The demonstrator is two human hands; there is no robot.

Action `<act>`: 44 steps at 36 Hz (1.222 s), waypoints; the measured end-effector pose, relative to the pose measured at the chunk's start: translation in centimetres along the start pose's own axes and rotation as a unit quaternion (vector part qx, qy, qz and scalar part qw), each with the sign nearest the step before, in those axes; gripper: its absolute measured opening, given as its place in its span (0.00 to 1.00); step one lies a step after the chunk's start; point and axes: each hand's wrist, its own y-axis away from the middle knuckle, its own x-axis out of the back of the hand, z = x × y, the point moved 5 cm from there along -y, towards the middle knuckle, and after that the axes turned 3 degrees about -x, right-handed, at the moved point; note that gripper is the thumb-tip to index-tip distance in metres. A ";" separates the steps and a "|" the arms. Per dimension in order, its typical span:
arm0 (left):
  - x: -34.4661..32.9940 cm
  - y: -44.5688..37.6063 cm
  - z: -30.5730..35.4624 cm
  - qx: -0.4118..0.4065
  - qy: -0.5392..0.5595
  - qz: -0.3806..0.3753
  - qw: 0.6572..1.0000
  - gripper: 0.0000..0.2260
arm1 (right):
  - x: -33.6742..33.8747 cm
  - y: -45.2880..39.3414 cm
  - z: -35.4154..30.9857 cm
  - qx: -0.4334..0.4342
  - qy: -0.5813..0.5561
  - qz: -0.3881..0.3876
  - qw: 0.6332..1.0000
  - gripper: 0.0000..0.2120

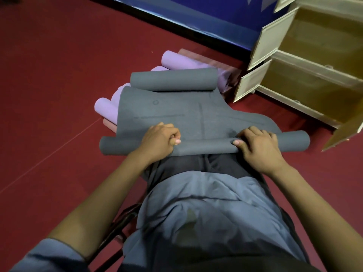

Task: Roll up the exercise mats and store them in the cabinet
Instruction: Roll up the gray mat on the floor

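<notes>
Red floor point(59, 75) lies wide left of the grey mat point(176, 114). The open cabinet point(306, 75) stands right of it; purple rolled mats point(182, 60) crowd beyond. Across the lap, left hand point(159, 140) and right hand point(259, 146) grip the mat's near roll.

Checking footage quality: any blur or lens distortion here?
Head view: sharp on the grey foam mat and both hands; motion-smeared on the rolled purple mats behind; wide-angle bending tilts the cream wooden cabinet; dim, even light.
</notes>
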 end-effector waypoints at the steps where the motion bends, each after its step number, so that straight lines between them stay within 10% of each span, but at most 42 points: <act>1: 0.0 0.1 0.4 -0.016 -0.018 0.004 1.000 0.03 | 0.1 -0.2 0.1 0.002 0.002 -0.006 1.000 0.23; 10: 0.7 0.7 1.5 -0.048 -0.185 -0.055 0.980 0.37 | 0.1 -1.9 -0.2 -0.002 0.021 -0.053 0.998 0.17; 23: 0.7 -1.3 -0.5 0.005 -0.058 -0.051 0.997 0.23 | -0.2 -3.5 -0.5 -0.017 -0.034 -0.016 0.999 0.17; 33: 0.0 -5.4 -3.5 0.122 0.072 -0.184 0.973 0.13 | -1.5 -5.1 -0.9 -0.016 0.012 0.025 0.999 0.27; 40: -0.3 -4.3 -3.5 0.131 -0.012 -0.084 0.988 0.14 | -2.6 -6.5 -1.4 -0.034 0.062 -0.009 0.997 0.23; 44: 0.6 -2.3 -2.5 0.073 -0.033 0.106 0.991 0.17 | -3.1 -7.4 -1.6 -0.030 0.042 -0.031 0.998 0.18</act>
